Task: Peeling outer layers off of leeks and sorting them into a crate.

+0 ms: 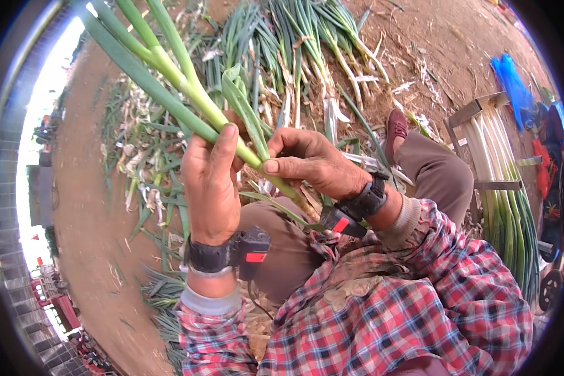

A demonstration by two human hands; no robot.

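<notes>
A long, thick green onion (200, 100) slants across in front of me, its forked green leaves toward the upper left and its paler lower end over my lap. My left hand (212, 188) is closed around the stalk, the thumb lying along it. Just below that grip, my right hand (319, 164) pinches a loose, bent outer leaf (243, 103) between thumb and fingers, against the stalk. This leaf stands away from the stalk at its upper part. The backs of some left fingers are hidden behind the onion.
Bunches of green onions (307, 37) lie on the bare soil ahead, with stripped leaves and peelings (147, 163) scattered at left. On my right, a metal rack (498, 186) holds a bundle of long-stemmed onions (504, 219). Blue plastic (514, 91) lies beyond it.
</notes>
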